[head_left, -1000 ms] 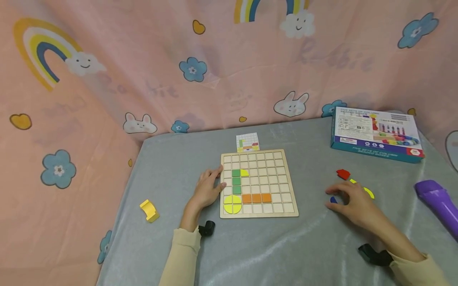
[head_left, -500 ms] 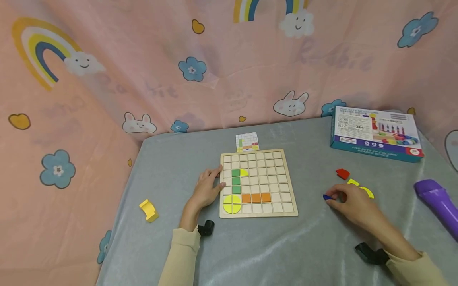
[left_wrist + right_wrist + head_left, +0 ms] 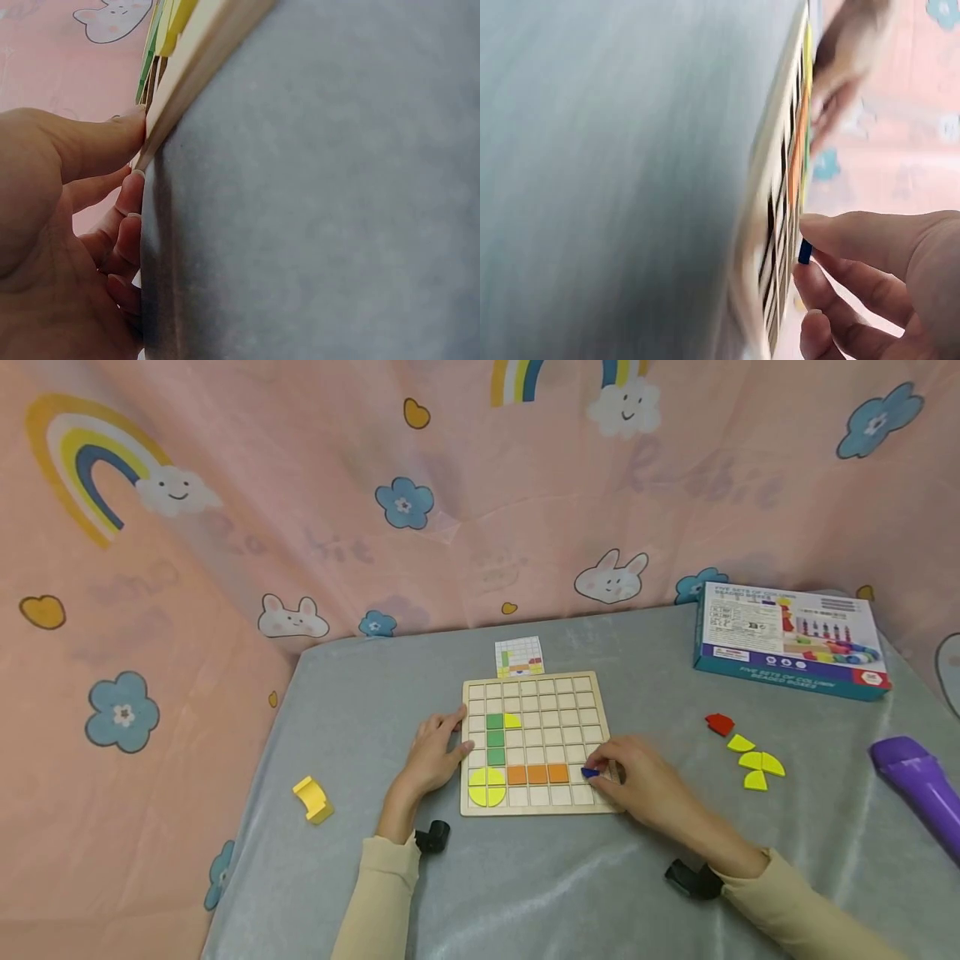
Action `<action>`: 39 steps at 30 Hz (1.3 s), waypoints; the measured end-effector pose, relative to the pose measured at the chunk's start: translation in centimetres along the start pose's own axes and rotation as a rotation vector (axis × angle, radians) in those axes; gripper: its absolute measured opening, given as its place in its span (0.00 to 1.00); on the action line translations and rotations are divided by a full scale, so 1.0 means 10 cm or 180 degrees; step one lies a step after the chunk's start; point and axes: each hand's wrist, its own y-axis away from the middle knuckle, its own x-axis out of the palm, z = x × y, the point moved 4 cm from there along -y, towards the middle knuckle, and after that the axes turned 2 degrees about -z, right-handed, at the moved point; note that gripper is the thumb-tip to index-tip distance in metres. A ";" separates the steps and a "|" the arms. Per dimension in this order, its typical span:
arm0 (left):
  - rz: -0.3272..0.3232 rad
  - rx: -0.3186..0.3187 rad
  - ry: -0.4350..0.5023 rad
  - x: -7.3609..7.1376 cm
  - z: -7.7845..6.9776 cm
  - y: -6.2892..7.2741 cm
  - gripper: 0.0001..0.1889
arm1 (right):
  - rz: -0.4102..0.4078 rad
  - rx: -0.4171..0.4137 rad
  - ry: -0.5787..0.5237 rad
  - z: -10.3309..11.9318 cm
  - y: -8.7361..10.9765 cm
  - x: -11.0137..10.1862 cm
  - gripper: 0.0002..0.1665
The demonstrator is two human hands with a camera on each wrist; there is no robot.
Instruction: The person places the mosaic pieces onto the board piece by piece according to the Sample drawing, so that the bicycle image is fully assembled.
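Observation:
A square wooden grid board (image 3: pixel 544 739) lies on the grey tablecloth, with green, orange and yellow tiles in some squares. At its left edge, my left hand (image 3: pixel 431 760) holds the rim, thumb on top and fingers curled at the side, as the left wrist view shows. My right hand (image 3: pixel 651 781) is over the board's right side. Its thumb and fingertips pinch a small blue tile (image 3: pixel 805 251), which appears right of the orange tiles (image 3: pixel 537 774) in the head view. Four yellow quarter-circles (image 3: pixel 489 787) form a disc at the board's lower left.
A printed pattern card (image 3: pixel 518 657) sits behind the board. Several loose yellow tiles (image 3: pixel 756 781) and red tiles (image 3: pixel 720 724) lie to the right. Farther out are a cardboard box (image 3: pixel 791 642) and a purple microphone-shaped object (image 3: pixel 915 789). A yellow arched block (image 3: pixel 312 800) is at left.
My right hand has picked up the blue tile from the cloth and carried it left, over the board's right side. My left hand has stayed at the board's edge.

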 end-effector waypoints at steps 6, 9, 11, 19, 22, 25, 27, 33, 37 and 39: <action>0.0007 -0.0016 0.0028 -0.01 0.00 0.00 0.34 | 0.0002 -0.0170 -0.0078 0.18 -0.05 0.23 0.10; 0.0001 -0.0008 0.0031 -0.01 0.01 0.00 0.34 | -0.0028 -0.0179 -0.0081 0.20 -0.05 0.26 0.10; -0.0004 0.0016 0.0026 -0.01 0.00 0.00 0.33 | -0.0032 -0.0138 -0.0082 0.19 -0.04 0.26 0.10; -0.0016 -0.0033 0.0008 -0.01 0.01 -0.01 0.33 | -0.0044 -0.0070 0.0022 0.17 -0.03 0.25 0.11; -0.0009 -0.0021 -0.0008 -0.01 0.01 -0.01 0.33 | -0.0031 -0.0127 0.0153 0.21 -0.04 0.27 0.10; 0.0000 -0.0008 -0.0005 0.00 0.01 0.00 0.33 | -0.0005 -0.0195 0.0268 0.29 -0.06 0.31 0.09; -0.0008 -0.0012 0.0002 0.00 0.02 0.00 0.33 | 0.0015 -0.0273 0.0307 0.35 -0.07 0.35 0.09; -0.0009 0.0005 0.0003 -0.01 0.01 0.01 0.33 | 0.0084 -0.0500 0.0269 0.51 -0.14 0.47 0.09; 0.0000 -0.0006 0.0003 -0.01 0.00 0.00 0.33 | 0.0114 -0.0546 0.0272 0.53 -0.16 0.53 0.10; -0.0001 -0.0013 -0.0005 -0.01 0.00 0.00 0.33 | 0.0103 -0.0532 0.0274 0.53 -0.16 0.53 0.11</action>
